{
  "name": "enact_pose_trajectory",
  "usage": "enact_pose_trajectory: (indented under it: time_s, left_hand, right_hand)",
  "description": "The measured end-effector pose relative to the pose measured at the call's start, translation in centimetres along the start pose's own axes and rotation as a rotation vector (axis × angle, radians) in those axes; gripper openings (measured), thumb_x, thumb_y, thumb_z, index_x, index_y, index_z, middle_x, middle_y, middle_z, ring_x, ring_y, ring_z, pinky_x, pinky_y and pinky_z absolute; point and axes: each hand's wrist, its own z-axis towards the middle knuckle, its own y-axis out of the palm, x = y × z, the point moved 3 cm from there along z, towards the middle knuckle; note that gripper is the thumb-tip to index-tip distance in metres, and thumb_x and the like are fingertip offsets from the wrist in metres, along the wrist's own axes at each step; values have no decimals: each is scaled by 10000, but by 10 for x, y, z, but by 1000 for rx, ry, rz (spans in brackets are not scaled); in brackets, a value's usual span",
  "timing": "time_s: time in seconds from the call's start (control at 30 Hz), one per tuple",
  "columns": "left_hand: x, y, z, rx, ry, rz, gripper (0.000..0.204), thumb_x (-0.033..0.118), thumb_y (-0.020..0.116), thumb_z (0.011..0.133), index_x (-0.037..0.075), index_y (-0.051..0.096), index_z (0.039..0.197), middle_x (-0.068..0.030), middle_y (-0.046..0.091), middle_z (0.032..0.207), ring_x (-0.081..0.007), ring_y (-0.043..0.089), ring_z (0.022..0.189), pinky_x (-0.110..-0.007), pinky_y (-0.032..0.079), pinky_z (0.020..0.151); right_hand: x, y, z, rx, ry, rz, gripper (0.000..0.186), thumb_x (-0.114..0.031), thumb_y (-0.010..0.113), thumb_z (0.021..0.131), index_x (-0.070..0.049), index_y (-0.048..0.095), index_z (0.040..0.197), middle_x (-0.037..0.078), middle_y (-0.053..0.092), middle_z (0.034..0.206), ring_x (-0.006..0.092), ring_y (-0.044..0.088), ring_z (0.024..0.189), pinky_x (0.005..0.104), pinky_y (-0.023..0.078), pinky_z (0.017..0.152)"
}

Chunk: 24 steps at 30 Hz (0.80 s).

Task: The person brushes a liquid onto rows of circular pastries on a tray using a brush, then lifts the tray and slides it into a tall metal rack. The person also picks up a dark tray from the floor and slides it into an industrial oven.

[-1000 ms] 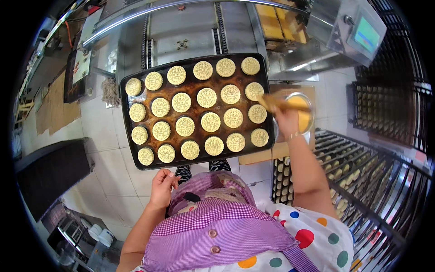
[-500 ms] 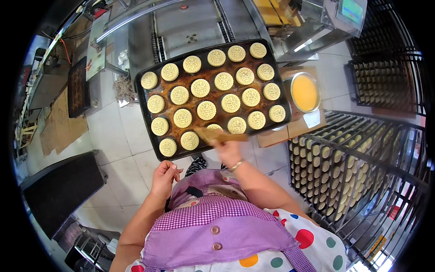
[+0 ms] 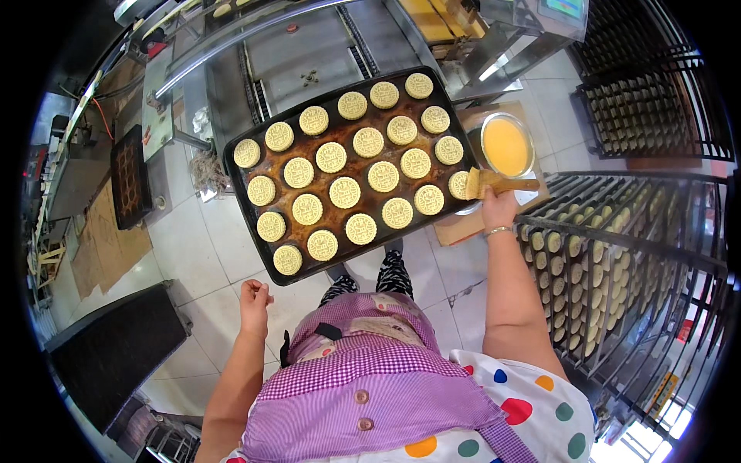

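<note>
A dark baking tray holds several round pale stamped pastries in rows in front of me. My right hand grips a wooden pastry brush. Its bristles sit over the pastry at the tray's right edge. Just beyond the brush stands a metal bowl of yellow liquid. My left hand hangs a little below the tray's near left corner, fingers curled, with nothing in it and apart from the tray.
A wire rack loaded with trays of pastries stands at my right, and another rack is further back. A steel conveyor machine runs behind the tray. A black tray lies low at left. Cardboard lies under the bowl.
My right hand took the brush from the bowl to the tray's near edge, then to the tray's right edge beside the bowl. The left hand stayed low.
</note>
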Motion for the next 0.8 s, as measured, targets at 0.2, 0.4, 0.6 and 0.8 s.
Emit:
enact_pose_trajectory:
  time_s: [0.2,0.4,0.6,0.8]
  left_hand:
    - [-9,0,50,299,-58,19,247,210,550,896,91,439,1082,-29,483,979,-147,480,884,-344,434,792]
    - [2,13,80,323,-188,-176,444,335,498,923,92,419,1287,-40,530,1145,-172,487,1044,-357,374,867]
    - [23,42,77,316,-161,-114,453,360,514,916,123,464,1299,-9,562,1159,-160,502,1049,-343,359,864]
    - [17,49,81,424,-126,-135,486,271,568,901,-14,462,1281,-108,542,1232,-208,507,1118,-302,375,971]
  right_hand:
    - [-96,90,-91,-438,225,-331,335,-220,648,801,-111,602,1114,194,646,966,318,627,935,383,483,799]
    - [-50,31,-38,-114,149,151,365,-115,608,834,-33,543,1183,109,634,1070,218,612,964,341,481,839]
    - [23,-71,18,262,564,412,329,-142,561,883,-50,508,1195,96,606,1061,216,642,778,356,528,615]
    - [117,-19,-1,86,1151,888,428,-480,486,907,-88,529,1074,84,582,998,253,588,867,399,491,779]
